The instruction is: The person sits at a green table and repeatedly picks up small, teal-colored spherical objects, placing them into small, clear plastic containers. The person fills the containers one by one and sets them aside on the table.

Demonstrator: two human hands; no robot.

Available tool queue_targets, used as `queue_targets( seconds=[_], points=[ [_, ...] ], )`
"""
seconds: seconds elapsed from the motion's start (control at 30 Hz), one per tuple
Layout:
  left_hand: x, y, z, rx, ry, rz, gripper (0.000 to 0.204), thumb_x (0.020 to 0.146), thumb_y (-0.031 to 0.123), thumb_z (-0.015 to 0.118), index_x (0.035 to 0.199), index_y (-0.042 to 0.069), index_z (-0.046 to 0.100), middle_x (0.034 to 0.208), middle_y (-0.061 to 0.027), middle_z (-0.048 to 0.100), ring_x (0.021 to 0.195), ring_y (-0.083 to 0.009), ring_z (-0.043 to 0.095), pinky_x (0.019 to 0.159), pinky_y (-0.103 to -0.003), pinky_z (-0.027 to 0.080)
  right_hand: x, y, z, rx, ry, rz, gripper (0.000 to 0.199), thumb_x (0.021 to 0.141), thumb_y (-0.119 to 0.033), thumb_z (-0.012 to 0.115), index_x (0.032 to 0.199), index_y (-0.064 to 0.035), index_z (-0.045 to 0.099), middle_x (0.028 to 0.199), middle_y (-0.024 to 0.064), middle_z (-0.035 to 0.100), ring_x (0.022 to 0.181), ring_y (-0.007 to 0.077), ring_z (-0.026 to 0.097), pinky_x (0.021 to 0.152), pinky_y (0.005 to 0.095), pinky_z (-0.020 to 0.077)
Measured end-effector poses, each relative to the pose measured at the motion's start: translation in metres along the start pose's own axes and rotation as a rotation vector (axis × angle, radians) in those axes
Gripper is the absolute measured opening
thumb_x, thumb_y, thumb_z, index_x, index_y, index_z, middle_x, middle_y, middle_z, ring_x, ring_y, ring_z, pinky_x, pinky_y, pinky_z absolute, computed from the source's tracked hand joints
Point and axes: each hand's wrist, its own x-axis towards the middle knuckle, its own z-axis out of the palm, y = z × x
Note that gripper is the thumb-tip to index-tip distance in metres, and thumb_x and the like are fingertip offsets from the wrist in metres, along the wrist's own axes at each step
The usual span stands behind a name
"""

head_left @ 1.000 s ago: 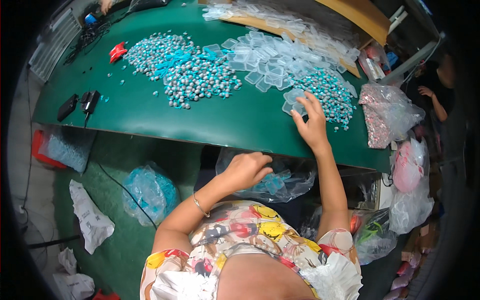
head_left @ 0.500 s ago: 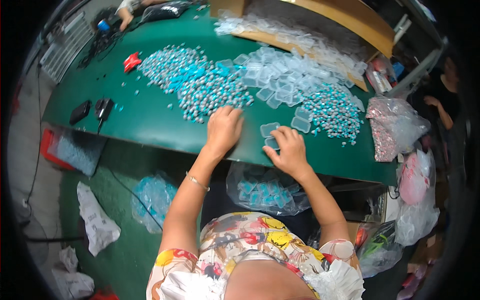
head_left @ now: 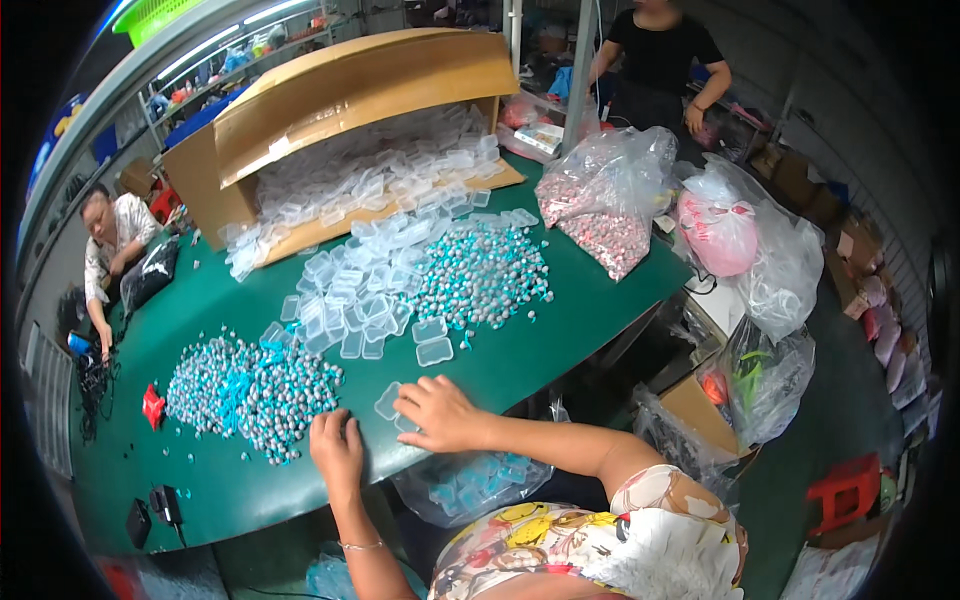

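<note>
My left hand (head_left: 337, 452) is at the near right edge of a heap of small rounded grey and turquoise pieces (head_left: 250, 395). Its fingers are bent toward the green tabletop, and whatever lies between the fingertips is hidden. Beside it, my right hand (head_left: 440, 415) has its fingertips on an open clear plastic box (head_left: 387, 402) lying near the table's front edge, partly covering it. Another open clear box (head_left: 434, 350) lies farther back. Beyond that are a second heap of the pieces (head_left: 485, 275) and a broad pile of clear boxes (head_left: 345, 300).
A tipped cardboard box (head_left: 370, 75) spills more clear boxes at the back. A bag of pink pieces (head_left: 610, 220) stands at the right end. Below the table edge hangs a bag of filled boxes (head_left: 480, 490). One person (head_left: 120, 235) sits far left; another (head_left: 660, 60) stands behind.
The view has swung up and to the right, bringing both people further into sight. My right hand remains at the clear box, and my left hand remains beside the heap.
</note>
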Motion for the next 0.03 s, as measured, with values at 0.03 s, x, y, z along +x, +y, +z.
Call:
queue_targets(
  seconds=[0.03],
  points=[
    [-0.0012,-0.0035,0.0026,-0.010,-0.014,-0.022,0.015,0.082,0.006,0.072,0.096,0.002,0.068,0.091,-0.0150,0.064,0.087,-0.0328,0.063,0.079,-0.042,0.050,-0.0014,0.0009,0.0018,0.013,-0.004,0.005,0.051,0.081,-0.045,0.074,0.114,-0.0079,0.063,0.115,0.0100,0.057,0.102,0.0283,0.054,0.084,0.0446,0.0408]
  ],
)
